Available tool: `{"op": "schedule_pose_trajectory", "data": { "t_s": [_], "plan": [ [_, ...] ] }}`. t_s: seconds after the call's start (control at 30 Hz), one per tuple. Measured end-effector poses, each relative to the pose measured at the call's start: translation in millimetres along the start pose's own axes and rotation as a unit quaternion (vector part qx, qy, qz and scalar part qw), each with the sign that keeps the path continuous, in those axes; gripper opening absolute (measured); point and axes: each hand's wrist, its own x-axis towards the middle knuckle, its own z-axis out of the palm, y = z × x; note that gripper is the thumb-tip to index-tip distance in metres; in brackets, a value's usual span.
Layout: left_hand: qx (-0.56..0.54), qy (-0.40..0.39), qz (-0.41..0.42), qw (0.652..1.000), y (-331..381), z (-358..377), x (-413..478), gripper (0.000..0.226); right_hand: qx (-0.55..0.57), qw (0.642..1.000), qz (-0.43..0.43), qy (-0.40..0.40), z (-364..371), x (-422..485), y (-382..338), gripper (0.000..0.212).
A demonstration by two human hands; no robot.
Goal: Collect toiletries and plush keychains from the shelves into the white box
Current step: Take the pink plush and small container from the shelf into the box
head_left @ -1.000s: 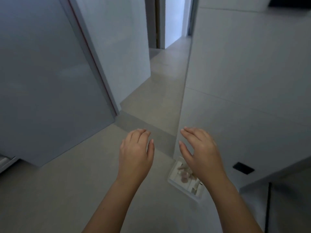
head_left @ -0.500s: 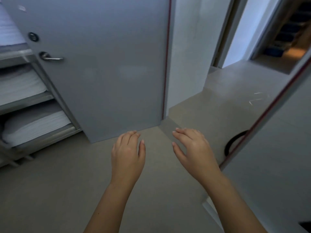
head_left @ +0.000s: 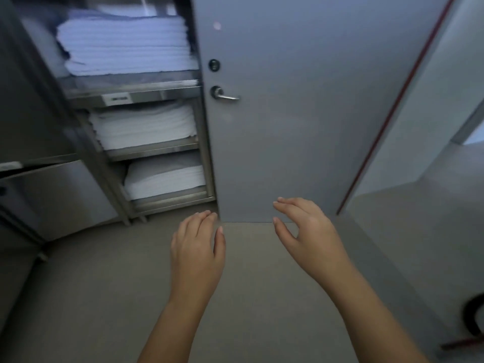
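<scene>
Your left hand [head_left: 196, 247] and right hand [head_left: 309, 231] hover empty over the floor [head_left: 104, 297], fingers relaxed and loose. Ahead: grey door [head_left: 301, 113], metal shelves [head_left: 146, 94] of folded white towels [head_left: 125, 48] just left.

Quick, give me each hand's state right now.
Left hand: open, fingers relaxed, holding nothing.
Right hand: open, fingers loosely curved, holding nothing.

No text, brand or number is being shown sharply enough to be read. A small pale label [head_left: 115, 98] is being carried on the front edge of the metal shelf [head_left: 167, 94], but its dark print is being blurred beyond reading.
</scene>
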Motion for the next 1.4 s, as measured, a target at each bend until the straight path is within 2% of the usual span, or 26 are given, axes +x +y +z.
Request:
{"op": "schedule_pose_trajectory", "data": {
  "t_s": [0.3,0.57,0.77,0.97,1.07,1.27,1.4],
  "plan": [
    [0.048,0.022,-0.103,0.993,-81.2,6.1,36.1,0.042,0.034,0.994,-0.056,-0.087,95.6,84.8,-24.1,0.028],
    [0.101,0.043,-0.131,0.985,-113.2,48.1,141.6,0.028,0.062,0.986,-0.097,-0.117,148.7,213.3,-3.3,0.027],
    [0.124,0.075,-0.13,0.981,-126.1,72.6,236.8,0.027,0.074,0.982,-0.134,-0.112,172.8,311.8,9.8,0.027],
    [0.148,0.095,-0.134,0.975,-164.5,75.2,294.7,0.027,0.086,0.977,-0.163,-0.102,208.4,379.6,-5.7,0.026],
    [0.154,0.102,-0.134,0.974,-194.7,68.9,322.4,0.027,0.084,0.974,-0.184,-0.099,230.5,410.4,-24.2,0.028],
    [0.162,0.137,-0.097,0.972,-275.2,42.7,387.5,0.025,0.064,0.972,-0.223,-0.042,279.5,473.9,-82.2,0.025],
    [0.171,0.165,-0.068,0.969,-330.1,7.3,443.8,0.024,0.05,0.974,-0.219,-0.002,303.3,521.1,-135.8,0.026]
  ]
}}
